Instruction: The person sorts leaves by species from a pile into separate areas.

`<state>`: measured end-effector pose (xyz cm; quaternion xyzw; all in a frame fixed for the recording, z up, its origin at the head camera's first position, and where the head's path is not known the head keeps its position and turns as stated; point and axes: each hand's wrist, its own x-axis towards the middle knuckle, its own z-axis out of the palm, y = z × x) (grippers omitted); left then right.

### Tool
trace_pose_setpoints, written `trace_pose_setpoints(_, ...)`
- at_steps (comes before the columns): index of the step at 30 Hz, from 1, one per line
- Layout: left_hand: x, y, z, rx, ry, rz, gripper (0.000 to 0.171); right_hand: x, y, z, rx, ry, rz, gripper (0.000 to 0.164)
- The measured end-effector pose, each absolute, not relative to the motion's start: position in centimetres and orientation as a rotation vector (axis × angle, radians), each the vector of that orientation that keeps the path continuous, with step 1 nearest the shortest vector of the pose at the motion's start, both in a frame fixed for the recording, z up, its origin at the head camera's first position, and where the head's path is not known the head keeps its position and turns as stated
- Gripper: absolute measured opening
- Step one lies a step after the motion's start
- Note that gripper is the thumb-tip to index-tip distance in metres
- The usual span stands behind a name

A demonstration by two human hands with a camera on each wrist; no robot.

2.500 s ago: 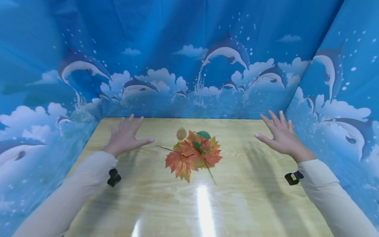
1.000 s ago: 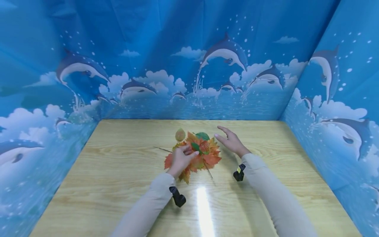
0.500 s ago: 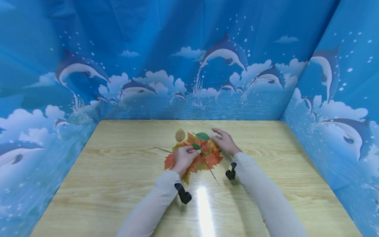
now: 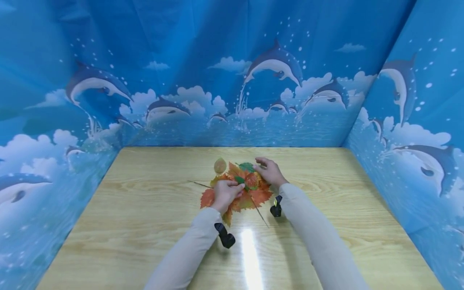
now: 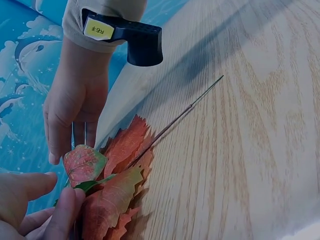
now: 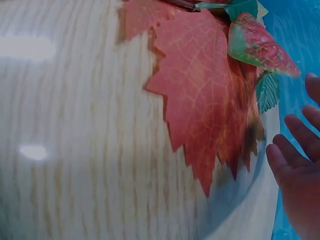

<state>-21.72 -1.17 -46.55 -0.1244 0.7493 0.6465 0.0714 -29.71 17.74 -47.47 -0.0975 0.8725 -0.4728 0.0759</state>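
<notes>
A bundle of artificial autumn leaves (image 4: 259, 196), orange and red, lies mid-table with thin stems (image 5: 167, 128) sticking out. My left hand (image 4: 225, 194) is over its left side, and its fingertips pinch a small green leaf (image 5: 90, 184) of the sprig on top. Beside that sits a red-green leaf (image 5: 84, 164). At the bundle's right rear, my right hand (image 4: 271, 172) is held with loosely bent fingers. In the right wrist view its fingers (image 6: 300, 135) hold nothing, apart from the large red leaf (image 6: 192, 85). A dark green leaf (image 4: 246, 166) lies near its fingertips.
The wood-grain table (image 4: 145, 225) carries the bundle, with a bright light reflection in front. A single pale orange-green leaf (image 4: 220, 165) lies behind it. A blue dolphin-print curtain (image 4: 203, 72) encloses the back and sides.
Both hands came in from the table's sides to the bundle. The left fingers closed on the small green leaf and the top stem shifted slightly right. The right hand drew nearer the rear leaves.
</notes>
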Motion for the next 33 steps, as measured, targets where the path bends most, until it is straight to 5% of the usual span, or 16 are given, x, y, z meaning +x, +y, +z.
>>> trace_pose_setpoints(33, -21.8, -0.5, -47.1, -0.358, 2.218, 1.992, 0.015, -31.0, 14.9, -48.7, -0.108, 2.807, -1.236, 0.035)
